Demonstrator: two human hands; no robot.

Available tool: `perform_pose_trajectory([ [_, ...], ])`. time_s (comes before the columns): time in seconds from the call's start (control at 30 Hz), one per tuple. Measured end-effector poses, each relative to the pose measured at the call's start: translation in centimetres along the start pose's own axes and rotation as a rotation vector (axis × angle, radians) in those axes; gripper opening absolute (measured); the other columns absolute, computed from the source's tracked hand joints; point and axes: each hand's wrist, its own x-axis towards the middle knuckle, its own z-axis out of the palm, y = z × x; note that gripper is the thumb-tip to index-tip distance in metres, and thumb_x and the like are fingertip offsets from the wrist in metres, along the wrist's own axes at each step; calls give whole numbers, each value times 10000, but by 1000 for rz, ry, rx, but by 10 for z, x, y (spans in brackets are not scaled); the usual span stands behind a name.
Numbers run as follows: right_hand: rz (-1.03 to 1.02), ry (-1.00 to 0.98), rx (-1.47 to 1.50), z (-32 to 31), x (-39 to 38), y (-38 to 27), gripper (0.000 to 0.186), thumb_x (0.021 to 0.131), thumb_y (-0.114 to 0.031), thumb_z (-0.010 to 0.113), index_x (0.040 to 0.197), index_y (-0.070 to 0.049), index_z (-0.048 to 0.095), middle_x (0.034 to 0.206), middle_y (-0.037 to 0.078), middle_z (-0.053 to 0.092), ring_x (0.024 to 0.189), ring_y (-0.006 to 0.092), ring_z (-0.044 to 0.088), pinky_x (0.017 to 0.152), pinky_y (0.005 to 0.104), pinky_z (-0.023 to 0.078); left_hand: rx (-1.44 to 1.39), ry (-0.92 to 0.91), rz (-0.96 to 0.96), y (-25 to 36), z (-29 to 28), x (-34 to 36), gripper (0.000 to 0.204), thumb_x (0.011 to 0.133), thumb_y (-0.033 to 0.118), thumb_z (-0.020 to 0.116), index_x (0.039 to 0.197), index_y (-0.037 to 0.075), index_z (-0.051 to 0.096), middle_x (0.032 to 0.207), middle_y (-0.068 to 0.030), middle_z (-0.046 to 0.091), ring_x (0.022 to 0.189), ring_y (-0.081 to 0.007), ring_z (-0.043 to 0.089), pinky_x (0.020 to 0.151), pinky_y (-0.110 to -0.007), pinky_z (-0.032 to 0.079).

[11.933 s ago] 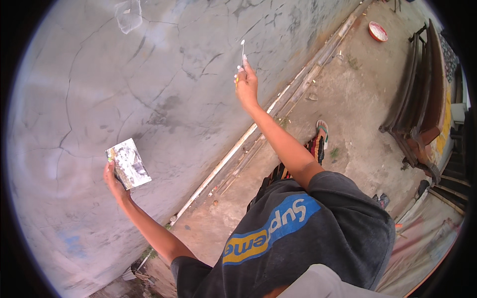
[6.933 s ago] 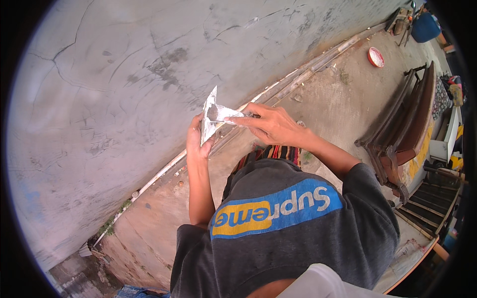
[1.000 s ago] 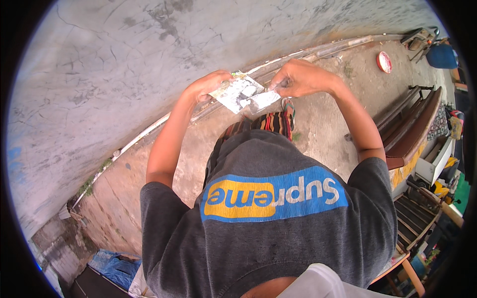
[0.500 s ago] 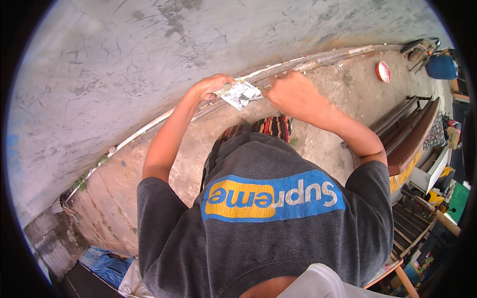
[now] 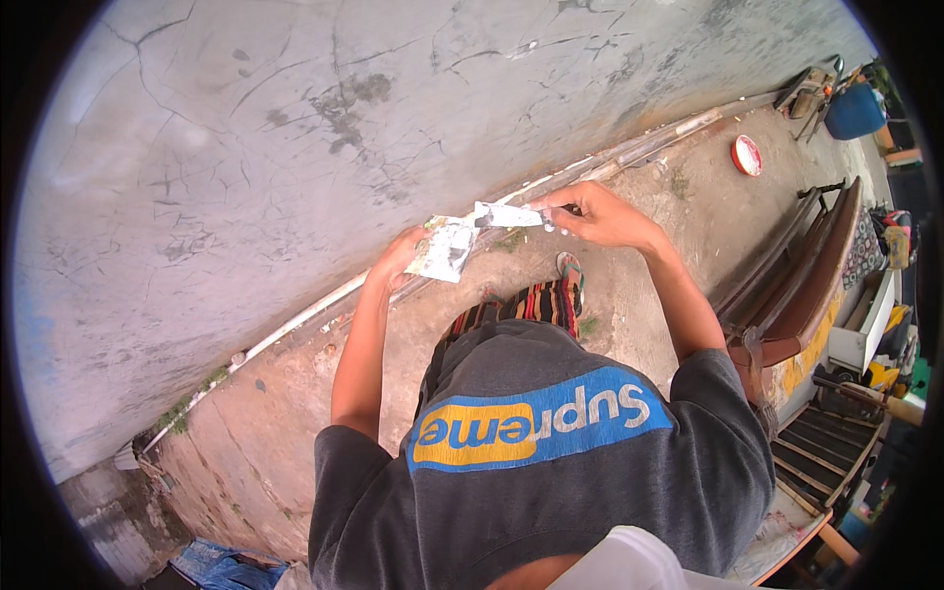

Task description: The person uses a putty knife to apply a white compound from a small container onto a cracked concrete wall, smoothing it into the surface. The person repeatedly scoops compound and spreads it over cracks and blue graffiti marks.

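Observation:
My left hand (image 5: pixel 398 258) grips a small rectangular board (image 5: pixel 444 250), smeared with white paste. My right hand (image 5: pixel 596 216) is closed on the handle of a putty knife, whose flat blade (image 5: pixel 500 213), coated in white, lies at the board's upper right edge; whether it touches cannot be made out. Both hands are out in front of my body, beside a grey, cracked wall (image 5: pixel 236 147). Below them show striped trousers and my sandaled foot (image 5: pixel 568 275).
Pipes (image 5: pixel 293 330) run along the wall's foot. A red-rimmed basin (image 5: pixel 746 155) sits on the concrete floor (image 5: pixel 265 442), near a blue drum (image 5: pixel 852 113). On the right stand a brown wooden bench (image 5: pixel 792 324) and a slatted frame (image 5: pixel 821 462). A blue tarp (image 5: pixel 221 565) lies at bottom left.
Earlier my hands were apart, with the knife raised toward the wall; later they came together. Since half a second ago, both hands appear lower and the blade has shifted to the board's upper edge.

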Motion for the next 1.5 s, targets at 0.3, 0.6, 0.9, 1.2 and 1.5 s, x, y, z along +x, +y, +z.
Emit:
perform_pose_trajectory([
  [0.3, 82, 880, 1015, 11, 91, 81, 400, 962, -118, 463, 1359, -74, 441, 811, 15, 547, 669, 87, 524, 557, 242, 465, -223, 159, 70, -72, -58, -18, 404, 889, 255, 477, 1191, -14, 491, 1067, -154, 628, 898, -266, 654, 772, -435, 550],
  [0.6, 97, 1127, 956, 24, 183, 77, 440, 944, -94, 432, 1383, -125, 423, 707, -21, 464, 578, 62, 439, 484, 226, 371, -315, 236, 30, -81, -51, -33, 399, 868, 229, 549, 1183, -14, 520, 1065, -89, 609, 930, -192, 608, 805, -320, 495],
  [0.9, 46, 1335, 612, 39, 223, 115, 425, 932, -86, 471, 1356, -84, 451, 711, -5, 480, 595, 65, 471, 477, 233, 400, -329, 293, 16, -82, -53, -39, 377, 870, 244, 540, 1155, -2, 530, 1012, -78, 616, 859, -183, 621, 752, -311, 508],
  [1.2, -149, 1409, 713, 40, 243, 87, 417, 887, -60, 544, 1291, 23, 484, 915, 110, 508, 689, 151, 570, 604, 295, 498, -335, 353, -35, -90, -67, -41, 326, 865, 209, 548, 1122, 9, 540, 1005, -69, 613, 845, -177, 622, 729, -308, 510],
  [1.5, 75, 1063, 627, 57, 190, 103, 382, 890, -52, 539, 1263, 29, 513, 794, 47, 537, 596, 73, 515, 490, 232, 479, -289, 291, -65, -96, -73, -33, 329, 879, 225, 525, 1126, 9, 546, 1004, -74, 627, 870, -181, 627, 757, -307, 505],
])
